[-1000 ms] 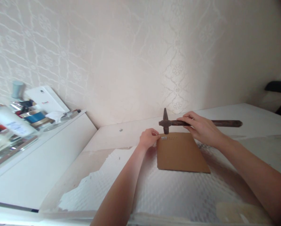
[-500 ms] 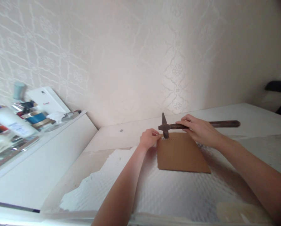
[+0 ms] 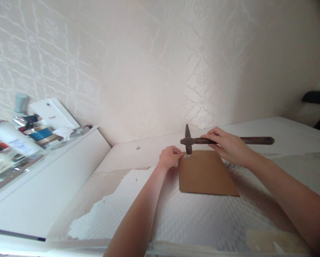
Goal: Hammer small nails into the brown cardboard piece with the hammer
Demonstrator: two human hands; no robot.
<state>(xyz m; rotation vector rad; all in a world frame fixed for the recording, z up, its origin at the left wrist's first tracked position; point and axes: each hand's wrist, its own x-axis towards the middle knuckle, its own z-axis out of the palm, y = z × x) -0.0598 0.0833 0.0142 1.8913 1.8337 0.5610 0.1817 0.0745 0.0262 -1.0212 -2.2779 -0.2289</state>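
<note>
My right hand (image 3: 229, 146) is closed around the dark handle of a hammer (image 3: 188, 141), gripping it near the head. The hammer head hangs just above the upper left part of a brown cardboard piece (image 3: 206, 176). Beneath it, small shiny metal bits (image 3: 186, 156) lie at the cardboard's top edge, with a line of dots or holes to their right. My left hand (image 3: 171, 155) is closed at the cardboard's top left corner, thumb on its edge; its other fingers are partly hidden.
The cardboard lies on a white surface (image 3: 192, 221) with a torn, textured covering. A small metal item (image 3: 138, 148) sits at the back left. A white cabinet (image 3: 55, 178) on the left carries a white box (image 3: 54, 113) and bottles. A patterned wall (image 3: 149, 71) rises behind.
The hammer head has lifted slightly off the cardboard's top edge, uncovering the metal bits. My left hand and the cardboard have stayed in place.
</note>
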